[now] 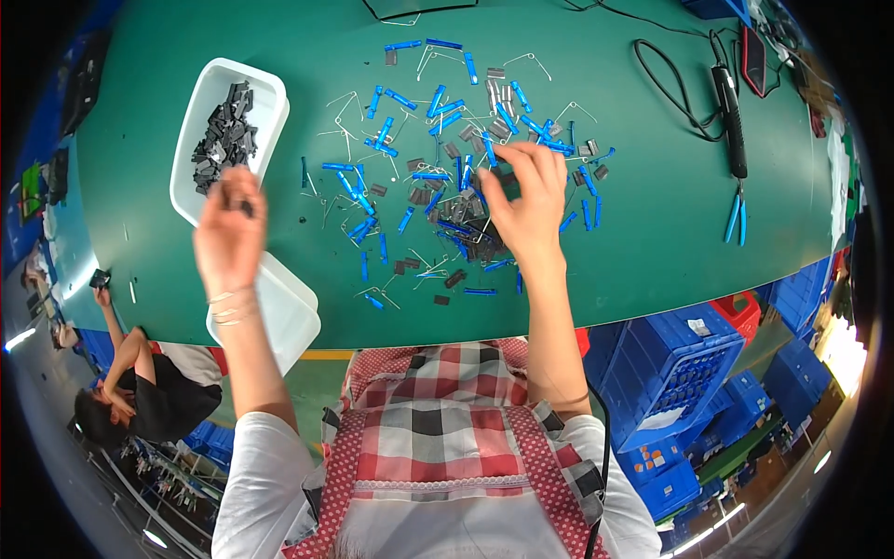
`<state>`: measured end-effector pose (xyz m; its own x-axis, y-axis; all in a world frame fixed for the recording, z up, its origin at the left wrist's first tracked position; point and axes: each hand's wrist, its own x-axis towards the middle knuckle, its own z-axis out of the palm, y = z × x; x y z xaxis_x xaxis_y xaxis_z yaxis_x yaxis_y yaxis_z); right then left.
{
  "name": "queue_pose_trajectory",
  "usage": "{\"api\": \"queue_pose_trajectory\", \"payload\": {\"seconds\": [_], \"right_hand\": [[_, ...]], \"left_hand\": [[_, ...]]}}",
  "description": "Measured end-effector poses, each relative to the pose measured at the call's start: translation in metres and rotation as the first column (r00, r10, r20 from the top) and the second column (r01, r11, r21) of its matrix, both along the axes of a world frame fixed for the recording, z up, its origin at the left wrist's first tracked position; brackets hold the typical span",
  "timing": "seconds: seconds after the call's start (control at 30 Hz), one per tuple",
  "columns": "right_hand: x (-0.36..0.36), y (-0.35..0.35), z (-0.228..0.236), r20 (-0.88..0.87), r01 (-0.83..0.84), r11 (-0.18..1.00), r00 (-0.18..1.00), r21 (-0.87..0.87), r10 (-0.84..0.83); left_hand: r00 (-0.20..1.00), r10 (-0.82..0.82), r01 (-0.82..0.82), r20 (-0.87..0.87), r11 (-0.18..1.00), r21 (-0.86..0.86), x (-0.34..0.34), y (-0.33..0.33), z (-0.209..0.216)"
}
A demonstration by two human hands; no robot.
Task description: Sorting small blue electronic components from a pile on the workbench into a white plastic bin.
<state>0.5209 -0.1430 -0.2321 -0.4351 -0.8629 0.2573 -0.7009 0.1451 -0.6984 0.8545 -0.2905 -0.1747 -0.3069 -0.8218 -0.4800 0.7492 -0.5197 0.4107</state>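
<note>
My left hand, slightly blurred, is over the near end of a white plastic bin. Its fingers are curled around a small black part. Inside the bin lies a heap of small black plastic pieces. My right hand reaches into a scattered pile in the middle of the table, thumb and forefinger apart. A blue strip-shaped piece lies by its forefinger. Blue pieces, thin bent wire springs and small dark grey blocks make up the pile; some are hidden under this hand.
A second white tray overhangs the front edge of the green table. At the right lie a black corded tool and blue-handled pliers. Blue crates stand beyond the near right edge. Another person sits at the lower left.
</note>
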Motion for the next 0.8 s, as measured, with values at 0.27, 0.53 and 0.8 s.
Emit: {"api": "queue_pose_trajectory", "payload": {"seconds": [0.27,0.53,0.8], "right_hand": [[-0.036,0.012,-0.006,-0.075,-0.079,0.983,0.993,0.169,0.093],[-0.044,0.004,0.002,0.012,0.215,0.972,0.976,0.096,-0.217],[-0.005,0.041,0.000,0.024,-0.015,0.986,1.000,0.165,0.011]], "left_hand": [[-0.130,0.375,0.348,0.918,0.884,-0.312,0.013,-0.008,0.023],[0.146,0.292,0.700,0.945,0.645,-0.307,-0.067,0.057,-0.013],[0.088,0.129,0.878,0.988,0.459,-0.138,-0.112,0.090,-0.034]]}}
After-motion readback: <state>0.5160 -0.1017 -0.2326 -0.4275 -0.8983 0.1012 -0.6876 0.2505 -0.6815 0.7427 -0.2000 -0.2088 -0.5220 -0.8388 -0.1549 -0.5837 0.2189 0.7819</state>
